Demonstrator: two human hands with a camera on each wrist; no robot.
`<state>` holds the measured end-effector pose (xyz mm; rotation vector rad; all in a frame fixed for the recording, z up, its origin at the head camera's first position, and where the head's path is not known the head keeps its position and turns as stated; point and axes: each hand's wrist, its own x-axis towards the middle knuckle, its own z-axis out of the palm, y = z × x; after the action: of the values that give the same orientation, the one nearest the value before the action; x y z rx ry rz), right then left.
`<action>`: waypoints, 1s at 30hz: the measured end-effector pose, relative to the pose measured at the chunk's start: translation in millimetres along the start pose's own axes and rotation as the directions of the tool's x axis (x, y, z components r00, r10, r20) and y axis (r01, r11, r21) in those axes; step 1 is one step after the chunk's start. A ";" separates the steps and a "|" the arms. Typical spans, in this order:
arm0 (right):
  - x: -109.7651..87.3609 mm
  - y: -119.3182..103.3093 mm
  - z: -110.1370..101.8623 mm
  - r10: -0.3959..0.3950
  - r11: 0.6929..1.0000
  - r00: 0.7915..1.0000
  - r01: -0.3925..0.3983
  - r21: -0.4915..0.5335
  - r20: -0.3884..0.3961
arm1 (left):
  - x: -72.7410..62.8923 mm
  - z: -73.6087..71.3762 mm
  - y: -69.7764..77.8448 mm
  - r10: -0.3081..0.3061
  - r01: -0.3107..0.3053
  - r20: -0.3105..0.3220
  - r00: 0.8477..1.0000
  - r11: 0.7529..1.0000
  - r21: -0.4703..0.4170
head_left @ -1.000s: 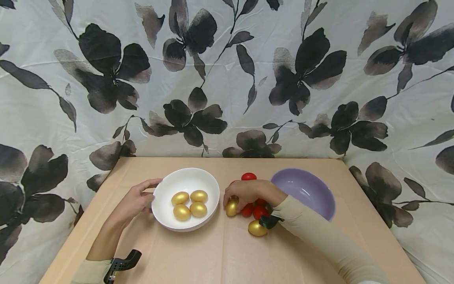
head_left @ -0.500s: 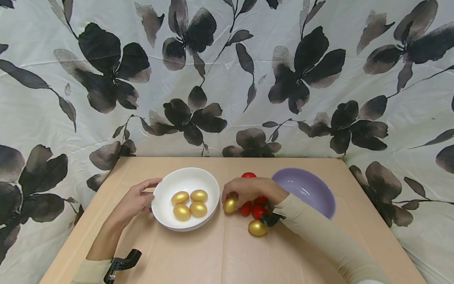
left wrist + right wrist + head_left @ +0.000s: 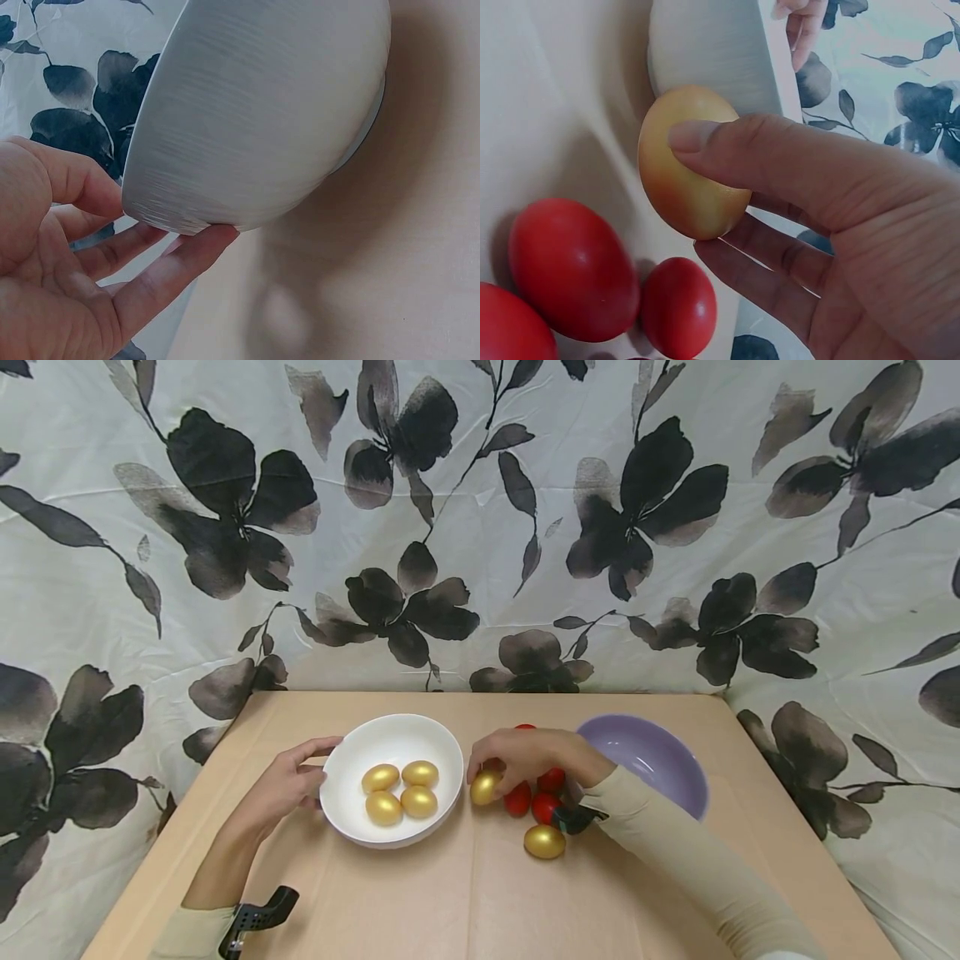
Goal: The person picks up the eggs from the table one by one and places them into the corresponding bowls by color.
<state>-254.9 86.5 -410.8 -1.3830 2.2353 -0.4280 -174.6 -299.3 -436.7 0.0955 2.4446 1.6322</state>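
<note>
A golden egg (image 3: 697,206) is pinched between the thumb and fingers of my right hand (image 3: 521,753), close to the right side of the white bowl (image 3: 348,822). Several golden eggs (image 3: 420,802) lie together inside that bowl. My left hand (image 3: 288,783) reaches its left side, fairly straight fingers (image 3: 180,266) touching the outer wall and rim. Beneath and behind my right hand are several red eggs (image 3: 574,270), partly hidden by the hand in the head view. One more golden egg (image 3: 544,842) lies on the table in front of them.
A purple bowl (image 3: 641,747) stands at the right, partly covered by my right forearm. The light wooden table (image 3: 390,902) ends against a floral cloth (image 3: 480,527) hung behind it. A black wrist strap (image 3: 258,917) sits at my left sleeve.
My right hand has shifted slightly left and away from me with the golden egg, uncovering more of the red eggs. The left hand and white bowl stay put.
</note>
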 end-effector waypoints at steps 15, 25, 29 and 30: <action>-5.8 -4.5 -25.4 -0.042 0.999 0.999 0.042 0.033 -0.028 | 2.2 2.6 -1.8 0.003 -0.004 -0.005 1.000 0.999 -0.035; -0.2 -12.8 -40.3 -0.092 0.990 0.995 0.096 0.099 -0.047 | 3.5 4.4 -1.2 0.003 -0.003 -0.008 1.000 0.999 -0.036; 3.3 -16.7 -44.2 -0.091 0.992 0.994 0.095 0.079 -0.058 | 4.2 4.9 -1.1 0.002 -0.003 -0.012 1.000 0.999 -0.034; 4.6 -17.3 -44.8 -0.092 0.993 0.994 0.096 0.076 -0.061 | 4.4 5.1 -1.1 0.002 -0.003 -0.013 1.000 0.999 -0.033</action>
<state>-268.1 75.4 -365.7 -1.4559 2.1800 -0.5882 -177.9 -294.4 -440.1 0.0833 2.4262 1.6791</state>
